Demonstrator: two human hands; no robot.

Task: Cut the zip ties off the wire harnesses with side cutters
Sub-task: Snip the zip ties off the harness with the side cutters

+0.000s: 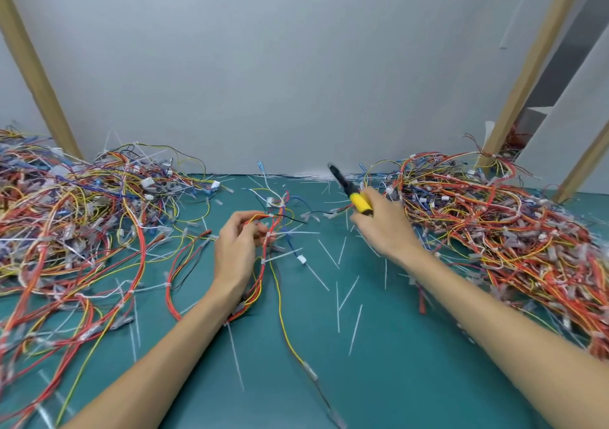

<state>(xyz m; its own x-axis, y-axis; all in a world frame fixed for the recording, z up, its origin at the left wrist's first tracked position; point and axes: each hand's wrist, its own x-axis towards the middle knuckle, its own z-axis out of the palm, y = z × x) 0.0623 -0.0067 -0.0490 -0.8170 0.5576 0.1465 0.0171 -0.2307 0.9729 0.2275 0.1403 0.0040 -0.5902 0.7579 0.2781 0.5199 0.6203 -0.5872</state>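
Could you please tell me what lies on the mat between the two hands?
The head view shows loose white zip ties and a small white connector on the green mat between the left hand and the right hand.

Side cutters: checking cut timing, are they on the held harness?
No, the right hand holds the side cutters away from the harness in the left hand.

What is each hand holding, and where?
Left hand pinches a wire harness by its wires; right hand grips the side cutters by the yellow handle.
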